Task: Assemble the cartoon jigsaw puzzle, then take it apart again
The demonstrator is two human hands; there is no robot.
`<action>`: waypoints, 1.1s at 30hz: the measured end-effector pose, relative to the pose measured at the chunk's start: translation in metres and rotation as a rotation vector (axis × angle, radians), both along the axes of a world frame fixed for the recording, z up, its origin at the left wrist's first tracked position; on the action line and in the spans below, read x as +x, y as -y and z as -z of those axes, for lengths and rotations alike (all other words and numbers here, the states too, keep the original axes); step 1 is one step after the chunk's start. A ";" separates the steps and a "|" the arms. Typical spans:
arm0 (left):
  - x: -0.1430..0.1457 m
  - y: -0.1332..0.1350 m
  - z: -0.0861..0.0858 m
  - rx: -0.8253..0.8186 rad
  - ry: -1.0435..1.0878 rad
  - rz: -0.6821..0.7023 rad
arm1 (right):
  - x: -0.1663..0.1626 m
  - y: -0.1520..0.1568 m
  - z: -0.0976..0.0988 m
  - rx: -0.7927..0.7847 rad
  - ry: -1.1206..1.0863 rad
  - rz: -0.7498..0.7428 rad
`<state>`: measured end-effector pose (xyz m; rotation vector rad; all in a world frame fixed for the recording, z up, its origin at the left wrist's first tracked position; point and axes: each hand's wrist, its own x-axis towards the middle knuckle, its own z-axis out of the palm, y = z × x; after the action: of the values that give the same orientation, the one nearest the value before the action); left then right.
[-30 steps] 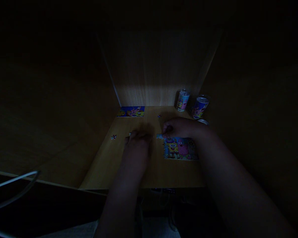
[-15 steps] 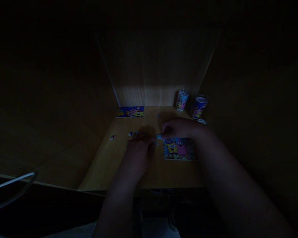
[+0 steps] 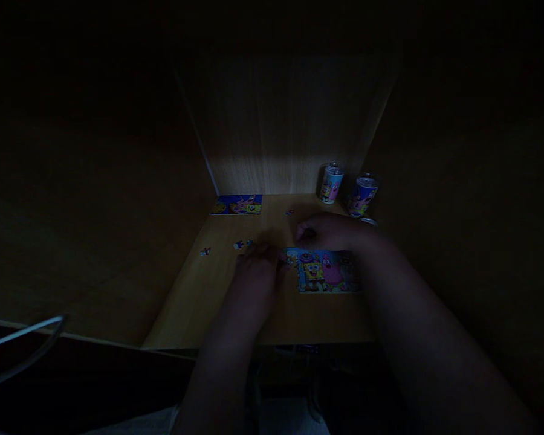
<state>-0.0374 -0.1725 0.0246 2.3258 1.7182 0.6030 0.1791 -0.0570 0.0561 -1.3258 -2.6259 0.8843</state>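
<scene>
A partly built cartoon jigsaw puzzle (image 3: 324, 270) lies on the wooden desk (image 3: 217, 302) in dim light. My left hand (image 3: 256, 275) rests just left of the puzzle, fingers curled at its left edge, apparently pressing a small piece there. My right hand (image 3: 329, 232) sits above the puzzle's top edge, fingers curled downward; what they hold, if anything, is hidden. Loose puzzle pieces (image 3: 241, 244) lie left of my left hand, with another piece (image 3: 205, 251) farther left and one (image 3: 290, 212) near the back.
A printed reference picture (image 3: 237, 205) lies at the back left of the desk. Two cartoon-printed tins (image 3: 330, 183) (image 3: 362, 194) stand at the back right, with a round lid (image 3: 368, 221) beside them. Wooden walls enclose the desk. A white cable (image 3: 22, 338) curves at lower left.
My left hand has moved right, from the loose pieces to the puzzle's left edge. My right hand lifted slightly up off the puzzle's top left corner, uncovering more of it.
</scene>
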 end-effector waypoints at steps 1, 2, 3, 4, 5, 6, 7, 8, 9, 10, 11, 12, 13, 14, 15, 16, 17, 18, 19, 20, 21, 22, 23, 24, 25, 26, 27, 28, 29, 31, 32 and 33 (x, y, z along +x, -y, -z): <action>0.001 0.000 0.000 0.004 -0.016 -0.002 | 0.001 0.000 0.000 -0.007 -0.001 -0.006; 0.001 0.000 0.000 0.010 -0.030 -0.003 | 0.001 0.000 0.000 -0.017 -0.002 -0.015; 0.002 -0.001 0.000 0.013 -0.043 -0.002 | 0.001 0.000 -0.001 -0.028 -0.002 -0.028; 0.002 -0.001 0.000 0.015 -0.055 -0.004 | 0.001 0.001 -0.002 -0.041 -0.006 -0.043; 0.003 -0.002 0.000 0.018 -0.066 -0.006 | -0.001 0.001 -0.003 -0.058 -0.017 -0.061; 0.003 -0.002 -0.001 0.022 -0.074 -0.005 | -0.002 0.002 -0.005 -0.082 -0.035 -0.082; 0.004 -0.002 -0.001 0.026 -0.081 -0.002 | -0.004 0.003 -0.006 -0.110 -0.057 -0.103; 0.004 -0.002 -0.002 0.031 -0.085 0.004 | -0.005 0.004 -0.007 -0.139 -0.078 -0.124; 0.004 -0.002 -0.002 0.036 -0.087 0.014 | -0.007 0.005 -0.008 -0.163 -0.095 -0.142; 0.004 -0.002 -0.002 0.043 -0.087 0.022 | -0.008 0.006 -0.008 -0.177 -0.105 -0.154; 0.005 -0.002 -0.002 0.049 -0.084 0.027 | -0.009 0.006 -0.008 -0.179 -0.105 -0.160; 0.005 -0.002 -0.002 0.053 -0.080 0.031 | -0.010 0.006 -0.008 -0.174 -0.102 -0.163; 0.004 -0.002 -0.002 0.056 -0.075 0.034 | -0.010 0.006 -0.008 -0.166 -0.096 -0.163; 0.004 -0.002 -0.001 0.058 -0.068 0.038 | -0.010 0.006 -0.007 -0.160 -0.090 -0.161; 0.004 -0.002 0.000 0.061 -0.060 0.040 | -0.010 0.006 -0.007 -0.157 -0.080 -0.156; 0.004 -0.002 0.000 0.066 -0.051 0.041 | -0.010 0.006 -0.007 -0.155 -0.068 -0.146; 0.003 -0.002 0.001 0.070 -0.041 0.040 | -0.009 0.006 -0.006 -0.153 -0.056 -0.136; 0.003 -0.001 0.002 0.076 -0.032 0.037 | -0.009 0.006 -0.006 -0.150 -0.045 -0.125; 0.003 -0.001 0.002 0.084 -0.023 0.032 | -0.009 0.006 -0.006 -0.147 -0.036 -0.116; 0.003 -0.001 0.002 0.092 -0.016 0.030 | -0.009 0.006 -0.007 -0.142 -0.029 -0.108; 0.002 -0.001 0.002 0.100 -0.012 0.032 | -0.008 0.007 -0.007 -0.135 -0.025 -0.101; 0.002 -0.001 0.001 0.102 -0.015 0.039 | -0.008 0.007 -0.008 -0.128 -0.022 -0.096; 0.003 -0.001 0.001 0.100 -0.023 0.046 | -0.008 0.007 -0.009 -0.120 -0.018 -0.089; 0.003 -0.001 0.000 0.093 -0.032 0.055 | -0.008 0.008 -0.009 -0.113 -0.015 -0.081; 0.003 -0.001 -0.001 0.083 -0.041 0.065 | -0.008 0.008 -0.009 -0.107 -0.013 -0.075; 0.003 0.000 -0.001 0.073 -0.047 0.075 | -0.008 0.008 -0.009 -0.104 -0.011 -0.069; 0.003 0.000 -0.002 0.066 -0.047 0.084 | -0.008 0.008 -0.009 -0.101 -0.011 -0.065; 0.003 0.000 -0.002 0.063 -0.045 0.092 | -0.008 0.007 -0.009 -0.098 -0.012 -0.062; 0.004 0.000 -0.002 0.063 -0.041 0.098 | -0.008 0.007 -0.008 -0.096 -0.015 -0.058; 0.004 0.000 -0.001 0.064 -0.040 0.102 | -0.008 0.006 -0.007 -0.094 -0.019 -0.054; 0.004 0.000 0.000 0.062 -0.043 0.105 | -0.007 0.005 -0.006 -0.095 -0.020 -0.054; 0.004 0.000 0.000 0.060 -0.047 0.107 | -0.007 0.004 -0.006 -0.097 -0.020 -0.055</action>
<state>-0.0335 -0.1721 0.0245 2.4730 1.6036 0.5931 0.1718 -0.0615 0.0617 -1.2631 -2.6477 1.0399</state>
